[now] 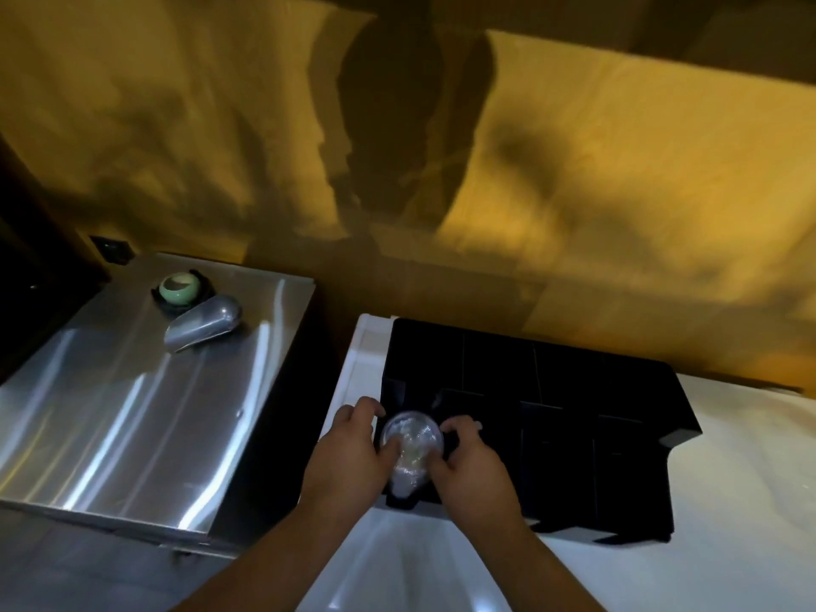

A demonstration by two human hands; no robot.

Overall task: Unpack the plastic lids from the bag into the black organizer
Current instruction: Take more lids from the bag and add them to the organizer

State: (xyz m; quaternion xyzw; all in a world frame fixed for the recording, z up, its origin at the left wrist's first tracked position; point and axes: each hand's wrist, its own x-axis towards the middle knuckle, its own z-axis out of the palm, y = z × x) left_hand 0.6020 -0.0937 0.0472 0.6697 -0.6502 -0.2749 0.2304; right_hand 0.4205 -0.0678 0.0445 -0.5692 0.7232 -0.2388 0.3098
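Observation:
A black organizer [574, 390] with several compartments stands on a white counter [728, 501] against the wall. A stack of clear plastic lids [411, 439] lies in its front left slot, round face up. My left hand [353, 452] grips the stack on its left side, thumb across the lids. My right hand [468, 461] holds the right side, fingers curled over the slot's edge. The lower end of the stack looks wrapped in a thin clear bag, though blur makes that hard to tell.
To the left stands a stainless steel unit [132, 413] with a green bowl [179, 287] and a metal scoop [203, 322] on top. A dark gap separates it from the counter. A yellow wall [574, 192] rises behind.

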